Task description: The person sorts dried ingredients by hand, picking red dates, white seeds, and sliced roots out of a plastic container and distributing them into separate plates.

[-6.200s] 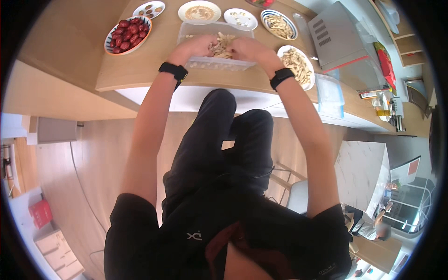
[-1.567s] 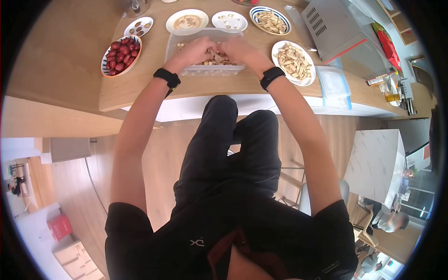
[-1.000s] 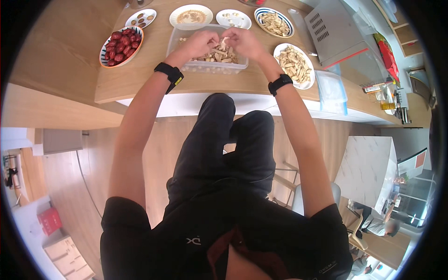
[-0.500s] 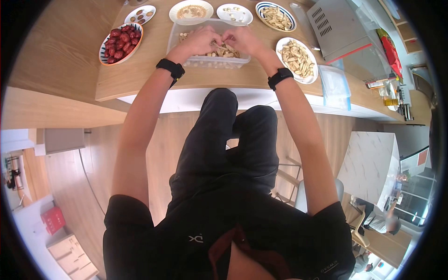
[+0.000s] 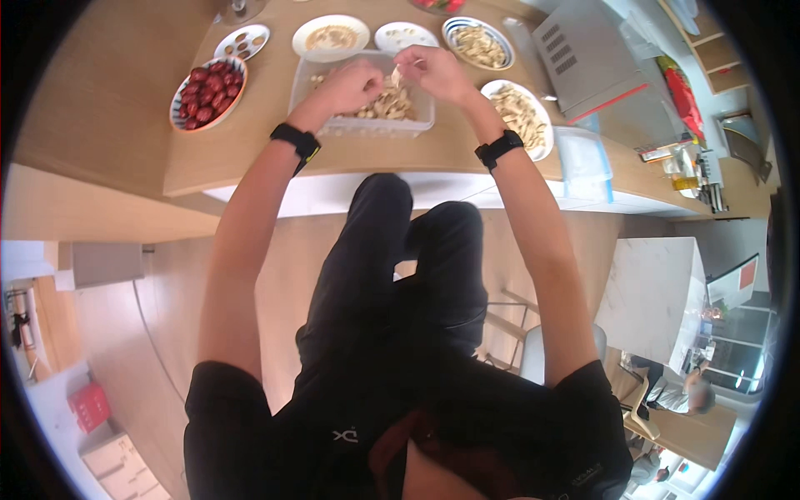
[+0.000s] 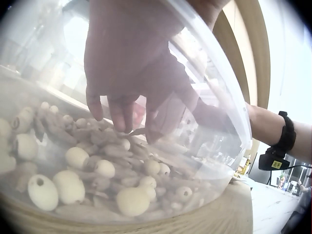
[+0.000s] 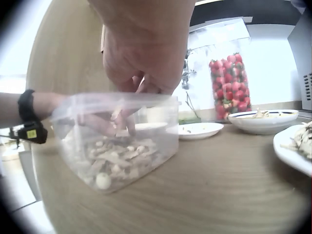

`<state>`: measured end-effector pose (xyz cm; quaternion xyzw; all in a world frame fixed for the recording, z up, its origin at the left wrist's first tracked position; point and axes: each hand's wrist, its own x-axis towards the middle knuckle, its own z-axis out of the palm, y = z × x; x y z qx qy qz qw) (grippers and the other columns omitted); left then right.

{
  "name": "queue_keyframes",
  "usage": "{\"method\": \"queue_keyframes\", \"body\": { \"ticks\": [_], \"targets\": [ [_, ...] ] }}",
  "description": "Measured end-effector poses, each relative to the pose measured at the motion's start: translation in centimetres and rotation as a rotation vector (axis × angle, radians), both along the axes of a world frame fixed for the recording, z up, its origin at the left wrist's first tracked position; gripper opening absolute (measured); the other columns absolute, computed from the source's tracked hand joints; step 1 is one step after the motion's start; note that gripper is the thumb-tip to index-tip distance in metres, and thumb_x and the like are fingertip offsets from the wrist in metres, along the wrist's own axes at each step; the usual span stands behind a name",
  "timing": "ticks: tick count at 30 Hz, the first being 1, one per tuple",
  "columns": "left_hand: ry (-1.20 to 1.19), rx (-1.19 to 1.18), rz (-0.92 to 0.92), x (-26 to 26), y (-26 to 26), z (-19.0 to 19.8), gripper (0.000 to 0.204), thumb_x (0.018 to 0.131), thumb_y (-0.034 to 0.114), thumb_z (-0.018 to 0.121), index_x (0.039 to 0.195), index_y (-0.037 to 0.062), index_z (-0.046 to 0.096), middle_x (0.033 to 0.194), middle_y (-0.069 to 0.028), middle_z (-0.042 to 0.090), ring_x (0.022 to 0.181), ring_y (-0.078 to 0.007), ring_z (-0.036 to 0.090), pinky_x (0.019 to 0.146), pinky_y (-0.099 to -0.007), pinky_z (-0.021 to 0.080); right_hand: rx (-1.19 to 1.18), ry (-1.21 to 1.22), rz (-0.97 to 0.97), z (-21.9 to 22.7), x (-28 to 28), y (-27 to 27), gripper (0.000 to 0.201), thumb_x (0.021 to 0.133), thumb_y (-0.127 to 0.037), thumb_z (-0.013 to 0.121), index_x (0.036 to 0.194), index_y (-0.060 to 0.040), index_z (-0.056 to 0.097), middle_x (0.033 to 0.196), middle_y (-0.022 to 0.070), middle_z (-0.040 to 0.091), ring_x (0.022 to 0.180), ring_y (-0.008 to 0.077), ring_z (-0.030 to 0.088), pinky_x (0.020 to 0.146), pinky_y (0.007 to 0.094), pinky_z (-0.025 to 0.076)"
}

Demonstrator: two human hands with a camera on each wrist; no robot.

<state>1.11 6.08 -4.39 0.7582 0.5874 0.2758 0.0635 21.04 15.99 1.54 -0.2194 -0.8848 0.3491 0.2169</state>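
A clear plastic box (image 5: pixel 421 112) on the counter holds white lotus seeds (image 6: pixel 134 201) with bored holes and a heap of pale dried slices (image 5: pixel 390 106). My left hand (image 5: pixel 354 86) is over the box's left half, knuckles bent and fingertips pointing down. In the left wrist view a sliver of dried slice shows at its fingertips, through the cloudy wall. Right of it and a little higher, my right hand (image 5: pixel 433 72) pinches a pale slice (image 5: pixel 396 76) over the box, between thumb and fingers.
A bowl of red dates (image 5: pixel 208 93) stands left. Behind the box are small plates (image 5: pixel 331 37) and a striped bowl (image 5: pixel 477 42) of slices; a white plate (image 5: pixel 546 142) of slices is to the right. Strawberries (image 7: pixel 230 83), a plastic bag (image 5: pixel 585 162) and a grey appliance (image 5: pixel 596 67) are around.
Both hands were down among the slices in the box, then met at one pale piece. Now they are apart, the right one raised with a slice near the far rim.
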Motion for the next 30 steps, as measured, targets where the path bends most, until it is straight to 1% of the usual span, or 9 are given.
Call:
{"method": "queue_keyframes", "body": {
  "ticks": [3,6,14,16,18,22,25,28,30],
  "targets": [
    [-0.108,0.003,-0.002,0.7,-0.6,1.3,0.011,0.084,0.014,0.065,0.092,0.0064,0.063,0.099,-0.0109,0.06,0.091,-0.0286,0.061,0.08,-0.0373,0.05,0.202,0.137,-0.206,3.9,2.1,3.3,0.018,0.089,-0.012,0.061,0.104,-0.0075,0.068,0.084,0.0112,0.072,0.071,0.0241,0.069,0.07,0.0333,0.055],
    [-0.137,0.08,-0.024,0.8,-0.3,1.5,0.008,0.084,0.015,0.062,0.087,0.0075,0.062,0.096,-0.0104,0.061,0.095,-0.0293,0.06,0.082,-0.0407,0.048,0.342,-0.051,-0.408,6.7,3.8,7.4,0.025,0.089,-0.021,0.065,0.109,-0.0081,0.069,0.095,0.0102,0.073,0.085,0.0195,0.071,0.079,0.0312,0.054],
    [-0.261,0.013,-0.041,0.9,-0.2,1.9,0.008,0.086,0.009,0.063,0.091,0.003,0.063,0.087,-0.0117,0.064,0.079,-0.0252,0.064,0.071,-0.0361,0.051,0.325,-0.077,-0.168,5.8,2.8,3.9,0.024,0.085,-0.021,0.066,0.106,-0.0086,0.068,0.092,0.0126,0.072,0.088,0.0247,0.07,0.078,0.0346,0.054],
    [-0.237,-0.064,-0.025,0.7,-0.1,1.4,0.009,0.086,0.01,0.064,0.09,0.0024,0.063,0.083,-0.0122,0.066,0.074,-0.0257,0.065,0.068,-0.0364,0.051,0.326,-0.194,0.123,3.0,1.3,0.9,0.023,0.082,-0.02,0.067,0.102,-0.0092,0.068,0.085,0.011,0.07,0.081,0.0256,0.069,0.073,0.0381,0.053],
    [-0.152,-0.126,0.031,0.5,-0.1,1.3,0.01,0.082,0.011,0.064,0.087,0.0027,0.067,0.081,-0.0152,0.069,0.077,-0.0329,0.066,0.069,-0.0416,0.052,0.398,-0.539,0.258,1.7,0.0,-2.4,0.021,0.079,-0.018,0.067,0.098,-0.0102,0.069,0.08,0.0109,0.069,0.079,0.0273,0.068,0.07,0.0402,0.052],
    [-0.125,-0.135,0.043,0.2,0.0,0.8,0.01,0.081,0.01,0.063,0.087,0.0038,0.067,0.085,-0.015,0.069,0.081,-0.0334,0.066,0.071,-0.0422,0.052,0.45,-0.742,0.224,0.0,-1.3,-3.6,0.017,0.077,-0.016,0.068,0.091,-0.0086,0.069,0.081,0.0117,0.069,0.078,0.0288,0.067,0.068,0.0417,0.051],
    [-0.163,-0.147,0.079,0.2,-0.2,0.8,0.01,0.081,0.011,0.062,0.086,0.0046,0.067,0.084,-0.0154,0.069,0.081,-0.0337,0.066,0.072,-0.0426,0.052,0.43,-0.688,0.23,-0.1,-1.2,-3.0,0.014,0.075,-0.015,0.068,0.086,-0.0073,0.069,0.082,0.0124,0.069,0.078,0.0303,0.066,0.068,0.0416,0.051],
    [-0.129,-0.11,0.091,0.1,0.1,0.5,0.01,0.083,0.008,0.063,0.091,0.0023,0.066,0.081,-0.0154,0.068,0.075,-0.0316,0.066,0.066,-0.0392,0.051,0.364,-0.567,0.25,0.1,-1.0,-2.0,0.01,0.079,-0.012,0.068,0.087,-0.0063,0.068,0.077,0.0106,0.068,0.075,0.0253,0.067,0.066,0.0382,0.05],
    [-0.174,-0.027,0.091,0.2,0.1,0.7,0.013,0.083,0.01,0.064,0.094,0.0026,0.066,0.08,-0.0153,0.067,0.071,-0.028,0.065,0.066,-0.0369,0.051,-0.175,-0.252,0.173,0.6,-0.6,-1.2,0.009,0.087,-0.012,0.065,0.092,-0.0043,0.067,0.076,0.0056,0.067,0.072,0.0159,0.064,0.064,0.0325,0.05]
  ]
}}
